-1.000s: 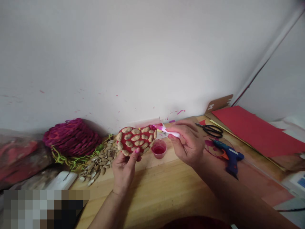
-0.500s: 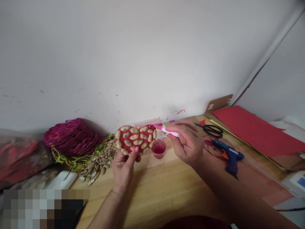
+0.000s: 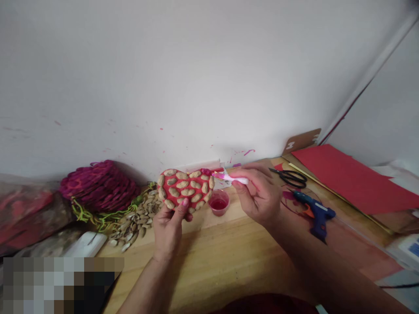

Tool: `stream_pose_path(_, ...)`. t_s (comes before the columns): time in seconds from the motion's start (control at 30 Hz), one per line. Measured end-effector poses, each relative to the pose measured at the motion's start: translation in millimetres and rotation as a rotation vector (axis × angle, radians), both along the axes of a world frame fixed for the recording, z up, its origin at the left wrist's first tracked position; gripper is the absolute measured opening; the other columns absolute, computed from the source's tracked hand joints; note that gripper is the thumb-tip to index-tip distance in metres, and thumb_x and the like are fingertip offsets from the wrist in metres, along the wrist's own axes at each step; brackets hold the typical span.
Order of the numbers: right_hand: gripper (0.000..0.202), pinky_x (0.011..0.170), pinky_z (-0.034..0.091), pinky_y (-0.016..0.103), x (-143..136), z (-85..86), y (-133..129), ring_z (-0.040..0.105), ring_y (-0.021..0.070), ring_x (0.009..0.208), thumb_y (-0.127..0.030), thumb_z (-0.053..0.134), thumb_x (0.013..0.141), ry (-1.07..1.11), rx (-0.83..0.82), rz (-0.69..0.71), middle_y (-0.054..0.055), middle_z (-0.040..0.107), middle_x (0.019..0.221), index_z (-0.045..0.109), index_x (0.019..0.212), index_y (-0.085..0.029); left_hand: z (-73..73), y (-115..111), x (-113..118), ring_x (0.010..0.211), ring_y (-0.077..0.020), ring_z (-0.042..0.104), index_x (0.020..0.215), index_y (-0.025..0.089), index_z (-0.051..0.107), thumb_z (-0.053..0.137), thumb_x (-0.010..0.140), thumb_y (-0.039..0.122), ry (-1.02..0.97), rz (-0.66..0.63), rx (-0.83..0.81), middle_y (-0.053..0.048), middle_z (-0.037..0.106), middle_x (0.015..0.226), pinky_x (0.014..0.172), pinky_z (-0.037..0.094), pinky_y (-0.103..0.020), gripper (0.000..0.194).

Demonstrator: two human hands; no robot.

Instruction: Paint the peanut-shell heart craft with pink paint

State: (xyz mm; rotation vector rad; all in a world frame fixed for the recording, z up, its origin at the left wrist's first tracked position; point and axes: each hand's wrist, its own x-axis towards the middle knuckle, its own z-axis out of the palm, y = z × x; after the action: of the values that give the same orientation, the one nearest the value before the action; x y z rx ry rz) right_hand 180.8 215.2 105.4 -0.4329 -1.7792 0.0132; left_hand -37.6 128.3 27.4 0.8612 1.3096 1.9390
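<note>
My left hand grips a red heart-shaped piece from below, thumb on its front. Rows of peanut shells cover its face, and one at the upper right is painted magenta. Pinched in my right hand is a brush with a white handle stained pink. Its tip meets the heart's upper right edge; the bristles are too small to make out. Just below, a clear plastic cup of dark pink paint stands on the wooden table.
Left lie loose peanut shells, a stack of magenta-painted pieces with yellow-green strings, and a white box-like object. Right are black scissors, a blue glue gun and red sheets. A paint-spattered wall rises behind.
The brush tip has shifted slightly left along the heart's upper right edge, and magenta now covers more of the shell there. The heart is tilted a little differently in my left hand.
</note>
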Motion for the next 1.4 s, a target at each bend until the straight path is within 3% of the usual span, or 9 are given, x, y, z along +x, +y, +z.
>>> stream_pose_path(0.27,0.013,0.088,0.060,0.039,0,0.4,4,0.072,0.0216,0.094,-0.017,0.067,0.099,-0.035,-0.062,0.018,0.003,0.081,0.096,0.072,0.108,-0.025,0.6,-3,-2,0.051,-0.0102,0.054,0.072,0.017,0.072,0.091,0.080,0.044,0.082,0.021,-0.030,0.000,0.066,0.062,0.049,0.046,-0.023,0.034)
stream_pose_path(0.57,0.010,0.085,0.059,0.039,1,3.0,6,0.072,0.0215,0.092,-0.019,0.065,0.100,-0.023,-0.135,0.025,0.003,0.079,0.094,0.073,0.104,-0.024,3.1,1,0,0.050,-0.0082,0.053,0.075,0.016,0.075,0.098,0.070,0.042,-0.094,-0.013,-0.006,0.001,0.069,0.069,0.044,0.045,-0.020,0.035)
stream_pose_path(0.93,0.009,0.084,0.057,0.037,0,-0.1,6,0.072,0.0205,0.092,-0.020,0.065,0.101,0.036,-0.185,0.058,0.003,0.078,0.094,0.073,0.103,-0.024,21.0,3,9,0.049,-0.0072,0.052,0.073,0.015,0.077,0.105,0.048,0.042,-0.291,0.010,-0.053,0.001,0.068,0.065,0.039,0.041,-0.017,0.046)
stream_pose_path(1.4,0.009,0.083,0.058,0.037,-1,-1.9,4,0.072,0.0197,0.090,-0.020,0.067,0.099,0.060,-0.174,0.079,0.003,0.078,0.094,0.074,0.103,-0.024,21.7,5,10,0.049,-0.0056,0.051,0.073,0.015,0.077,0.106,0.046,0.040,-0.361,0.003,-0.058,0.001,0.069,0.067,0.040,0.040,-0.017,0.047)
